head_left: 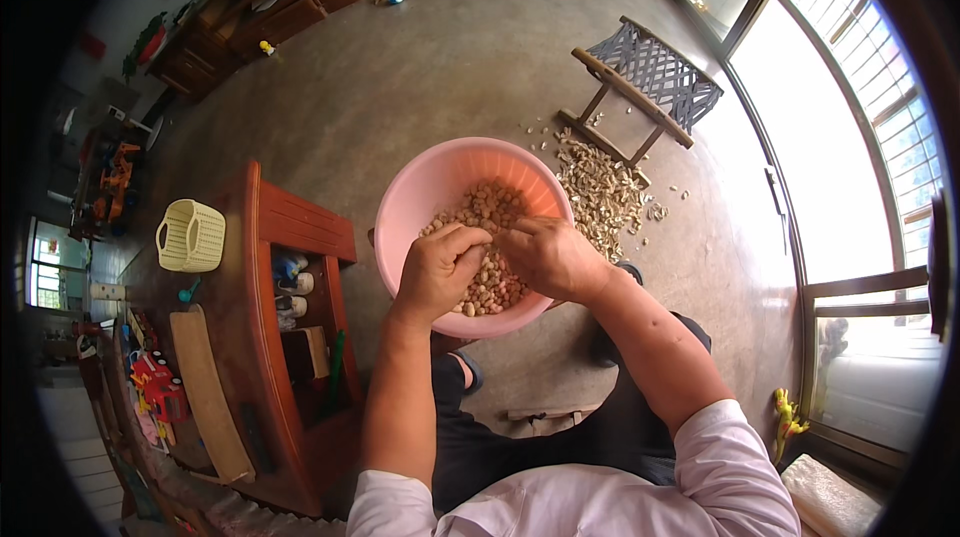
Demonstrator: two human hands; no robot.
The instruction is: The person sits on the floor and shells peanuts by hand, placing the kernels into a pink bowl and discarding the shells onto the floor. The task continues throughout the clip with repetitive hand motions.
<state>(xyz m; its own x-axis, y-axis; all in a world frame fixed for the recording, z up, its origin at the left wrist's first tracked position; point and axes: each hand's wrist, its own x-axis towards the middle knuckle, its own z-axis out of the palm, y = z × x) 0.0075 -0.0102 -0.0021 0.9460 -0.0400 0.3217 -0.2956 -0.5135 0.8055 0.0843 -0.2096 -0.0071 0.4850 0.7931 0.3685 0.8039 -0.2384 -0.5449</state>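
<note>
A pink plastic basin [405, 196] sits in front of my knees, partly filled with unshelled peanuts [491, 203]. Paler and pinkish pieces, seemingly shelled kernels [495, 286], lie towards its near side. Above the heap, my left hand [444, 267] and my right hand [551, 256] meet fingertip to fingertip. Both pinch at what seems to be a single peanut, mostly covered by the fingers. Beyond the basin's right rim, a pile of empty peanut shells [604, 196] is spread on the floor.
A folding stool with a woven strap seat [652, 68] stands at the shell pile. To my left is a reddish wooden table [247, 357] bearing a cream plastic basket [191, 237] and a red toy vehicle [159, 387]; shoes [296, 283] sit inside it. Glass doors [814, 162] line the right.
</note>
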